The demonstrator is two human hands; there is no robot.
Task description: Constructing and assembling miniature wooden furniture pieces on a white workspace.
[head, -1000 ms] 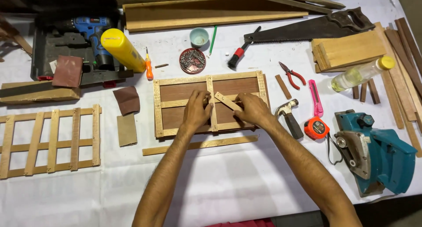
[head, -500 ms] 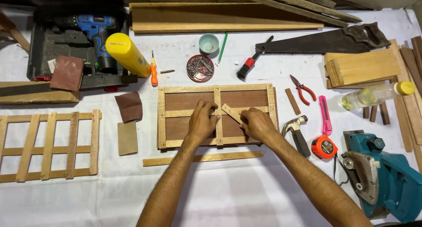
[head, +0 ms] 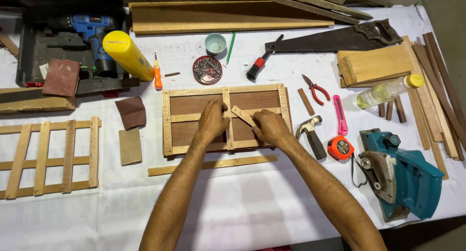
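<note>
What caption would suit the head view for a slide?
Both hands, left hand and right hand, place a small wooden strip diagonally on a slatted wooden panel among woodworking tools.

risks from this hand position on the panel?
1. The small wooden strip lies tilted across the framed panel, pinched only by the right hand and left hand; it could slip off line.
2. The open dish of nails sits just beyond the panel; a forward reach might tip it.
3. The hammer lies beside the right wrist and could get knocked.
</note>
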